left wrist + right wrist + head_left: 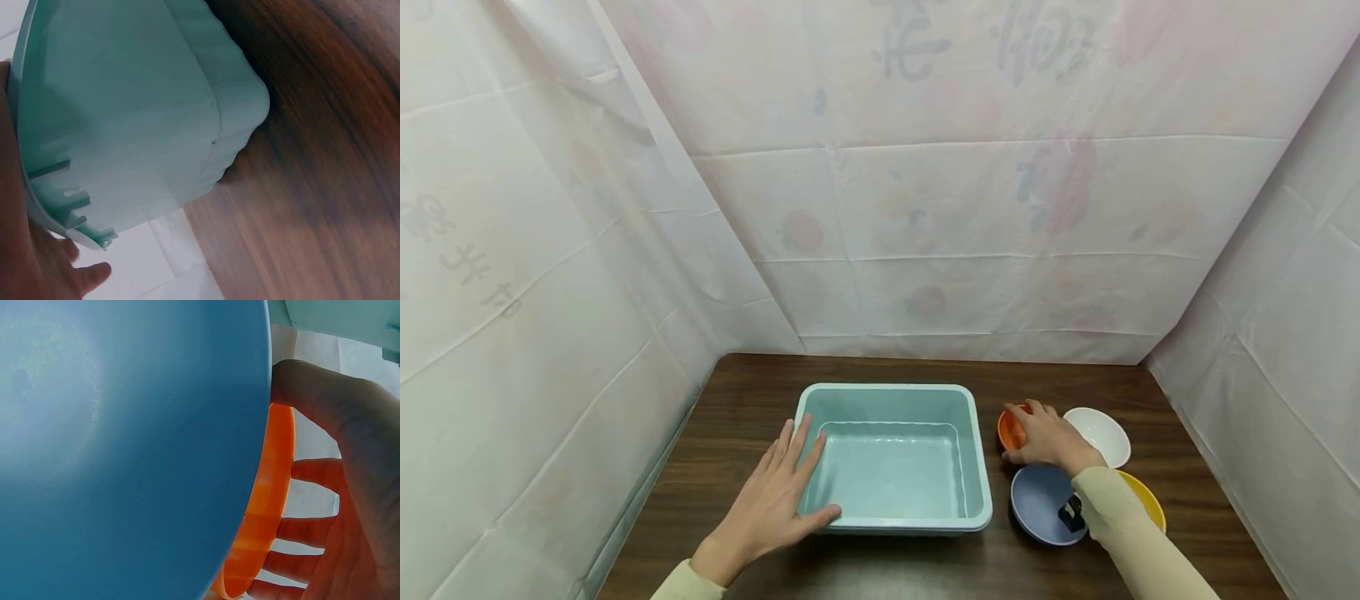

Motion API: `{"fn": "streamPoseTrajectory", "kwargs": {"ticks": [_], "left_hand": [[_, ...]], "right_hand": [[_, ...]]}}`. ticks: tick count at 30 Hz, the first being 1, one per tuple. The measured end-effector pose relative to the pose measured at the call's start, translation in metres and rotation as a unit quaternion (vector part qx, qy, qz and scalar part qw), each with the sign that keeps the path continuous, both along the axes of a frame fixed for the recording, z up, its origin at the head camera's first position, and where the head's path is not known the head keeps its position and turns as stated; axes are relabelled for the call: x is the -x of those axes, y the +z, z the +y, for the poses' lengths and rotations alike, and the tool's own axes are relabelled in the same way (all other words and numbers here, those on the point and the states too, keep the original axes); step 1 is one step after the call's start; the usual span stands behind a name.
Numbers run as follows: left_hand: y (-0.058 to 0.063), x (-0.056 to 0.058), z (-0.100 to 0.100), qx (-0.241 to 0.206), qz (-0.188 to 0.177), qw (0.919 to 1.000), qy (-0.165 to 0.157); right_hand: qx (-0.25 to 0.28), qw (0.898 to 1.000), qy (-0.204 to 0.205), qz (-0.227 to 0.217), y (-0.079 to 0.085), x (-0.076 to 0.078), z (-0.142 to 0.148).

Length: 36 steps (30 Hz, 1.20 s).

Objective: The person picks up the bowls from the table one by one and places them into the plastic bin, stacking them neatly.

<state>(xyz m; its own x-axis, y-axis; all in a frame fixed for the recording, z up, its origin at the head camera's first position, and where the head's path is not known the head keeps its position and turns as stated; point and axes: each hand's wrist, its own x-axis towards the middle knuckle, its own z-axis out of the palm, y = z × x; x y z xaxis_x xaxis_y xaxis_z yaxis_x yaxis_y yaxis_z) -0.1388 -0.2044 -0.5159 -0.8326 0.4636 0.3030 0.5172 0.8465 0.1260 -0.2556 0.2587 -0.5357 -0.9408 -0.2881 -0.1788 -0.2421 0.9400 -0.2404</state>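
My left hand point(775, 492) lies over the left side of a light green plastic basin point(887, 475), fingers spread and straight, thumb at the near rim. In the left wrist view, the basin's outer wall point(125, 94) stands beside the hand point(44, 262). To the right of the basin, my right hand point(1051, 437) holds a small orange bowl point(1011, 433) by its rim. The right wrist view shows the fingertips along the edge of the orange bowl point(265, 500), the thumb tip partly hidden by a blue bowl point(156, 450) close to the camera.
The blue bowl point(1036, 504) sits just in front of the right hand. A white bowl point(1101, 433) stands to its right, and a yellow bowl point(1146, 500) is partly covered by the right sleeve. White printed sheets point(955, 250) hang around the dark wooden table point(745, 408).
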Motion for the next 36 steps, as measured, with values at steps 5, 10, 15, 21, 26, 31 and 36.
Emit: {"fn": "streamPoseTrajectory", "kwargs": {"ticks": [5, 10, 15, 21, 26, 31, 36], "left_hand": [[0.005, 0.005, -0.002, 0.019, 0.037, 0.9989, -0.02], [0.006, 0.006, -0.004, 0.015, -0.01, 0.9997, -0.018], [0.005, 0.005, -0.004, 0.008, -0.03, 0.9993, -0.02], [0.003, 0.006, -0.003, 0.002, -0.032, 0.9993, -0.018], [0.003, 0.007, -0.003, 0.008, -0.025, 0.9994, -0.02], [0.005, 0.007, -0.002, 0.015, -0.022, 0.9994, -0.022], [0.007, 0.007, -0.003, 0.019, -0.03, 0.9991, -0.022]], "right_hand": [[-0.001, 1.0, 0.0, -0.002, 0.001, 0.001, -0.001], [0.001, 1.0, 0.001, -0.006, 0.0, 0.002, -0.001], [0.003, 1.0, -0.004, -0.017, 0.002, 0.005, 0.0], [0.005, 1.0, -0.002, -0.003, 0.01, 0.008, 0.001], [0.002, 1.0, -0.002, 0.021, 0.024, 0.012, 0.003], [0.01, 0.999, -0.003, 0.045, 0.043, 0.015, 0.005], [0.012, 0.998, 0.001, 0.06, 0.061, 0.017, 0.003]]}}
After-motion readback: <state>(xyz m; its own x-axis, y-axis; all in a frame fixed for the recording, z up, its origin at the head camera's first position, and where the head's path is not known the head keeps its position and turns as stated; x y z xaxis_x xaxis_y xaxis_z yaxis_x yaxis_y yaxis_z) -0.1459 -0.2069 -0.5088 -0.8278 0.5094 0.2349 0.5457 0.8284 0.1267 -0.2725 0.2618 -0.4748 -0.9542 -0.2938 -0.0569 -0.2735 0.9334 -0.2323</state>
